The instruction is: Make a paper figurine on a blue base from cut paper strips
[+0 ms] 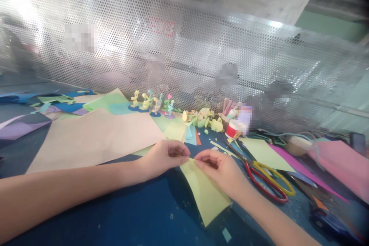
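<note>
A yellow-green sheet of paper [206, 196] hangs between my hands over the blue table, its lower corner pointing toward me. My left hand [165, 157] pinches the sheet's top edge between thumb and fingertips. Close beside it, my right hand [219, 165] pinches the same edge, a small gap between the two. Just right of my right hand lie scissors [269, 180] with one red and one yellow handle. Behind my left hand spreads a large cream sheet [98, 138].
Several small paper figures [155, 103] stand on dark bases before a perforated metal screen [121, 42]. A red and white tub [232, 128] stands at the back. Colored scraps lie left; pink paper [343, 165] and a blue tool [328, 223] are at right.
</note>
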Demonstrator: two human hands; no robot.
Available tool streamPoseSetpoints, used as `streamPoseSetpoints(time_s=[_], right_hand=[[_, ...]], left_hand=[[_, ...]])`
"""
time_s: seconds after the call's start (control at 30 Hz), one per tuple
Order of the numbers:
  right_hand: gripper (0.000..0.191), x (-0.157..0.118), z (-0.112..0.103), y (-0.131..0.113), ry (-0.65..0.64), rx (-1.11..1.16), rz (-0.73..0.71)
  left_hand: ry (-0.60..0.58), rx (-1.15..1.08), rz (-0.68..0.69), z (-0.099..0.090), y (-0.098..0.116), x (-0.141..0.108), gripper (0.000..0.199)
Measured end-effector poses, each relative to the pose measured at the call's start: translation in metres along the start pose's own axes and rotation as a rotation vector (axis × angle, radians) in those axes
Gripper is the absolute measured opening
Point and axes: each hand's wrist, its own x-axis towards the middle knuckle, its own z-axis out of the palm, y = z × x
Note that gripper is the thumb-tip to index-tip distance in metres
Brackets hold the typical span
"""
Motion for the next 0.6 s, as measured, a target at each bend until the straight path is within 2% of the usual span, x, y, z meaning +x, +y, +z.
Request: streamPoseSetpoints(time_s=[0.2, 0.3, 0.5, 0.6], right_hand=[[0.009, 0.0002, -0.002, 0.0054, 0.038, -0.025, -0.074], [0.008, 0.001, -0.0024, 0.0065, 0.048, -0.03, -0.092], [0.011, 0.0033, 0.0003, 0.0078, 0.011, 0.047, 0.001], [0.011, 0.0043, -0.0008, 0.0089, 0.015, 0.052, -0.024]], left_hand=[[-0.034, -0.033, -0.072, -0.0016, 0.0001, 0.0005, 0.025], [-0.021, -0.015, -0.056, -0.0016, -0.0005, 0.0005, 0.023], [-0.011, 0.0, 0.006, -0.0006, -0.0023, 0.0, 0.017], [-0.001, -0.015, -0.004, -0.0004, -0.0011, -0.0005, 0.018]])
